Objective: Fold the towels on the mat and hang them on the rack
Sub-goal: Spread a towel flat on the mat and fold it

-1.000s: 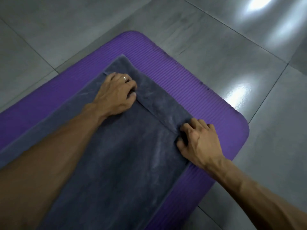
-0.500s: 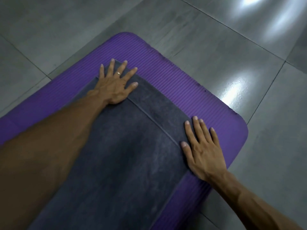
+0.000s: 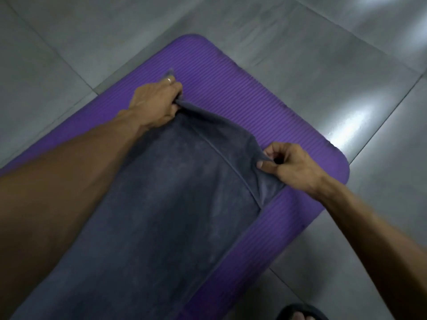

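Note:
A dark grey towel (image 3: pixel 175 204) lies lengthwise on a purple ribbed mat (image 3: pixel 242 93), folded so that a seam runs across its far end. My left hand (image 3: pixel 154 101), with a ring on one finger, grips the towel's far left corner. My right hand (image 3: pixel 288 166) pinches the far right corner between thumb and fingers. Both corners are raised a little off the mat, and the far edge sags between my hands. The rack is not in view.
Grey floor tiles (image 3: pixel 300 42) with bright light reflections surround the mat. A foot in a dark sandal (image 3: pixel 300 314) stands on the floor at the bottom right, beside the mat's near edge.
Half a second ago both hands lay flat, pressing the towel's far end. Now each hand has curled round a far corner and lifted it slightly.

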Tool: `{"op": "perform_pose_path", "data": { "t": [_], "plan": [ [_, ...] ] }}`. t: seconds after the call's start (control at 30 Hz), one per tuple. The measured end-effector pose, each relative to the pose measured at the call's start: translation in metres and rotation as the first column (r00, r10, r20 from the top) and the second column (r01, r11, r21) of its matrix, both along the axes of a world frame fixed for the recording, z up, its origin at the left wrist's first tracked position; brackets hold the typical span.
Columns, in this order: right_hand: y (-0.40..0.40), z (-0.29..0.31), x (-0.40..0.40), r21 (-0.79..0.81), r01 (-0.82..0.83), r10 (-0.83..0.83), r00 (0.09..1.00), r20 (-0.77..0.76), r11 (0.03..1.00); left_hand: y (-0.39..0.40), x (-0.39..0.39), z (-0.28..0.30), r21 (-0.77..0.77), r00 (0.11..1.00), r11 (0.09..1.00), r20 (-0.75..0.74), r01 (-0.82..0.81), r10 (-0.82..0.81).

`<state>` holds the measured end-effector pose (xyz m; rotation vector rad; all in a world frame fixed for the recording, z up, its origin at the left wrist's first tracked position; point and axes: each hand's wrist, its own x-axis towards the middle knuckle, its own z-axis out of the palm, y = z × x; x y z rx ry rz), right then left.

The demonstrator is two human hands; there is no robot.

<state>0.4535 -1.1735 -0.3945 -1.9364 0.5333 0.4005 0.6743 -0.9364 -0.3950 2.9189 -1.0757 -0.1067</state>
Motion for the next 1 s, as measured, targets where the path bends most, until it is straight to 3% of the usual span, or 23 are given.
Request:
{"op": "perform_pose_path", "data": {
  "t": [0.13,0.27,0.4,0.53,0.77,1.0],
  "plan": [
    [0.018,0.027,-0.015,0.015,-0.063,0.063,0.998,-0.007,0.998,0.044,-0.035,0.020,-0.038,0.996,0.995,0.010,-0.093,0.093],
    [0.060,0.049,-0.028,-0.039,-0.140,0.141,0.990,0.013,0.989,0.103,-0.066,0.029,-0.187,0.973,0.954,-0.051,-0.233,0.227],
    [0.111,0.069,-0.040,-0.105,-0.137,0.145,0.987,0.069,0.985,0.163,-0.098,0.028,-0.424,0.931,0.830,-0.172,-0.364,0.321],
    [0.174,0.082,-0.055,-0.184,-0.174,0.188,0.980,0.066,0.968,0.226,-0.123,0.017,-0.520,0.873,0.702,-0.300,-0.487,0.384],
    [0.300,0.092,-0.093,-0.343,-0.251,0.308,0.944,0.122,0.905,0.341,-0.166,-0.009,-0.662,0.833,0.508,-0.398,-0.551,0.384],
    [0.442,0.079,-0.153,-0.408,-0.340,0.437,0.883,0.170,0.847,0.460,-0.236,-0.005,-0.675,0.820,0.476,-0.388,-0.564,0.421]
  ]
}}
